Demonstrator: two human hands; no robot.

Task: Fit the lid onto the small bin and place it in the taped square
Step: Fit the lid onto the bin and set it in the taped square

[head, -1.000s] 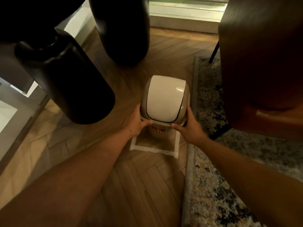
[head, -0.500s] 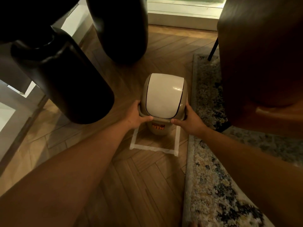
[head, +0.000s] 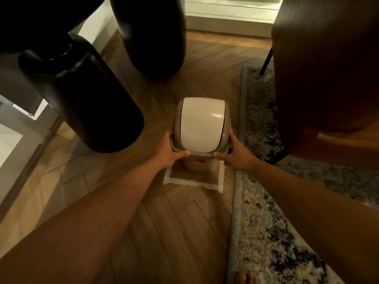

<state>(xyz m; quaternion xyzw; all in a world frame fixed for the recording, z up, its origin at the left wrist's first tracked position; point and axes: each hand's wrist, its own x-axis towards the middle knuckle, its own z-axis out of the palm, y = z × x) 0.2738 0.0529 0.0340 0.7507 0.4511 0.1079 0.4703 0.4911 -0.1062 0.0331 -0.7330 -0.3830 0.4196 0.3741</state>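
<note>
Head view shows a small beige plastic bin point(head: 197, 166) with its cream swing lid point(head: 202, 124) fitted, standing inside the white taped square point(head: 193, 183) on the herringbone wood floor point(head: 164, 222), just beside the patterned rug's point(head: 266, 222) left edge. The left hand point(head: 169, 153) and right hand point(head: 235, 154) clasp the lid's rim on opposite sides.

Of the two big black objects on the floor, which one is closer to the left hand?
The left black one, lying just beside the left hand. The other black one stands farther back, beyond the bin.
</note>
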